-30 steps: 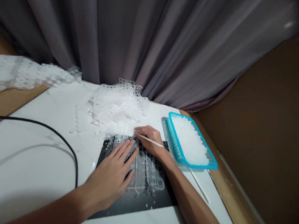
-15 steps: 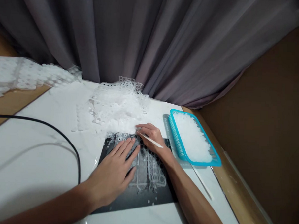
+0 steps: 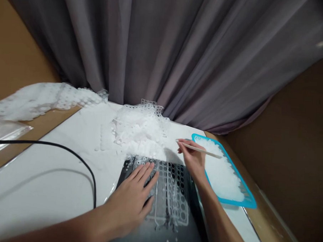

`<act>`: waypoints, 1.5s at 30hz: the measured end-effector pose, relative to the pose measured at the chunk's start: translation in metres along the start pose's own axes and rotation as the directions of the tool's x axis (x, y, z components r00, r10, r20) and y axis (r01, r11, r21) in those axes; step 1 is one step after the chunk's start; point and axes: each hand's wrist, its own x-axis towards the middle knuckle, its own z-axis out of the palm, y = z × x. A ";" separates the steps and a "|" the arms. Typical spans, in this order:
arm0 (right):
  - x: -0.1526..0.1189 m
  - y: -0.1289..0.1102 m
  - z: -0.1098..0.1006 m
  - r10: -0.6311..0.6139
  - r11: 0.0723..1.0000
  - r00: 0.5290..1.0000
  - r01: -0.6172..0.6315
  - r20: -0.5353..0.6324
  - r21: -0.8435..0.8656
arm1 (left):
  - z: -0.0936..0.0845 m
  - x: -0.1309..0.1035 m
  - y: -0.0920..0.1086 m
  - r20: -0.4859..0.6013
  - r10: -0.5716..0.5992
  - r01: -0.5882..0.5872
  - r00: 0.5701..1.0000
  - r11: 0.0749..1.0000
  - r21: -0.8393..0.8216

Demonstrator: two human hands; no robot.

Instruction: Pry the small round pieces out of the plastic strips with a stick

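My left hand (image 3: 132, 198) lies flat, fingers spread, on a clear plastic sheet punched with round holes (image 3: 171, 192). The sheet rests on a black mat (image 3: 146, 234). My right hand (image 3: 193, 160) is raised off the sheet, beside the near-left corner of a blue basket (image 3: 250, 203) filled with small white discs. It grips a thin white stick (image 3: 200, 149) that points left, with its tip above the table.
A heap of punched-out plastic sheets (image 3: 139, 129) lies behind the mat. More such sheets (image 3: 44, 98) lie far left. A black cable (image 3: 69, 152) curves across the white table (image 3: 41, 187). A grey curtain (image 3: 164, 49) hangs behind; a brown wall (image 3: 297, 141) stands at right.
My right hand with the stick has lifted off the sheet and moved right toward the blue basket. My left hand stays pressed on the sheet. The camera view has shifted.
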 end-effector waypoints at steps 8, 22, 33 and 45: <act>0.034 0.017 -0.158 0.128 0.788 0.992 -0.089 0.020 -0.610 | 0.013 -0.003 -0.003 -0.050 -0.003 0.003 0.999 1.000 -0.003; -0.049 -0.035 0.042 -0.180 0.979 0.937 0.140 0.299 0.150 | 0.013 0.001 0.002 -0.079 -0.033 0.041 0.996 0.994 0.103; -0.025 -0.017 0.052 -0.251 0.968 0.879 0.234 0.404 0.093 | 0.005 -0.001 0.001 -0.053 -0.015 0.019 0.999 0.997 0.071; -0.018 0.002 0.052 -0.287 0.958 0.806 0.238 0.518 0.160 | -0.008 0.001 0.006 0.026 -0.031 0.030 0.999 0.997 0.067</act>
